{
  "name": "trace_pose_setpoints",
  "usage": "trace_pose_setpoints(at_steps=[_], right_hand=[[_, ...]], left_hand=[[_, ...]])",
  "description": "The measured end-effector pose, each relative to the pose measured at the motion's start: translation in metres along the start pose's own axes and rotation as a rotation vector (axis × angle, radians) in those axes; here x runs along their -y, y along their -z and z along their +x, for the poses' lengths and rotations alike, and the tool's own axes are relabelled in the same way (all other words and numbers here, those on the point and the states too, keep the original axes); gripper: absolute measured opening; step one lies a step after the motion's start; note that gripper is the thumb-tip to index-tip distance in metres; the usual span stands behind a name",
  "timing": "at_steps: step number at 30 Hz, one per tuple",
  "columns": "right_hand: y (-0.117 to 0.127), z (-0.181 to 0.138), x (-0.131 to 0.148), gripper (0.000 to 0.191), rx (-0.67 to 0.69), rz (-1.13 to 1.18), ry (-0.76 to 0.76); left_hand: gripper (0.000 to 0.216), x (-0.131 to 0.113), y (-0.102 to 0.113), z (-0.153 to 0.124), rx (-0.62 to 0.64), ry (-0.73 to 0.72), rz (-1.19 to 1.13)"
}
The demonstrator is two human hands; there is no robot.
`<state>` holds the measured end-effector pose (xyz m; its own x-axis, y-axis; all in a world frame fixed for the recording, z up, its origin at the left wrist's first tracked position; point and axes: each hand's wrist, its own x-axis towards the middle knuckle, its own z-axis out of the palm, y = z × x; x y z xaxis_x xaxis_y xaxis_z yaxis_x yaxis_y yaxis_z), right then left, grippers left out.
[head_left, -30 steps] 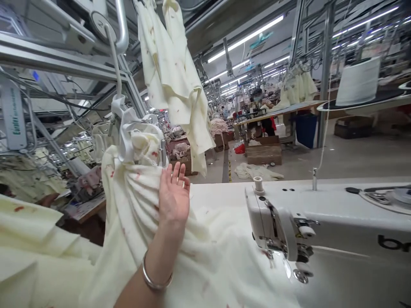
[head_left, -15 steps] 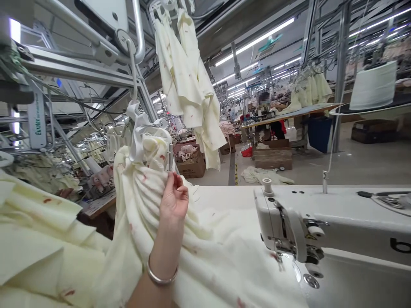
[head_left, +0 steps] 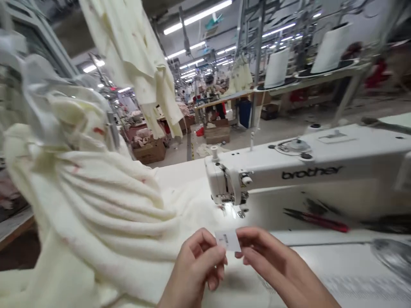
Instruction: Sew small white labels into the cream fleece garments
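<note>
At the bottom centre, the left hand (head_left: 197,267) and right hand (head_left: 272,267) pinch a small white label (head_left: 228,240) between their fingertips above the counter (head_left: 337,261), with cream fabric (head_left: 105,214) heaped left and the sewing machine (head_left: 305,171) behind.

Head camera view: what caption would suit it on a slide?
Left hand and right hand pinch a small white label before a sewing machine.

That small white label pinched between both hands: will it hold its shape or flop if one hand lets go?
The label looks thin and light, so it would probably droop or flutter. The left hand and right hand pinch opposite edges, keeping it flat. Likely easy to drop onto the cream fabric.
</note>
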<state>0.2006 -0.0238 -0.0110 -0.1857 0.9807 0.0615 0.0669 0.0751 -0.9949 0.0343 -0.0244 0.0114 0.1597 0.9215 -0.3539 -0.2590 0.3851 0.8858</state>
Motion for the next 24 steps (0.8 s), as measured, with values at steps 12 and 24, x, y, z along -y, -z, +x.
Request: trace_pose_setpoints(at_steps=[12,24], right_hand=[[-0.008,0.004,0.001,0.031,0.023,-0.139,-0.045],[-0.002,-0.012,-0.093,0.026,-0.114,-1.098,0.766]], left_hand=[[0.030,-0.022,0.014,0.008,0.103,-0.063,0.488],[0.009,0.010,0.051,0.109,0.084,-0.412,1.327]])
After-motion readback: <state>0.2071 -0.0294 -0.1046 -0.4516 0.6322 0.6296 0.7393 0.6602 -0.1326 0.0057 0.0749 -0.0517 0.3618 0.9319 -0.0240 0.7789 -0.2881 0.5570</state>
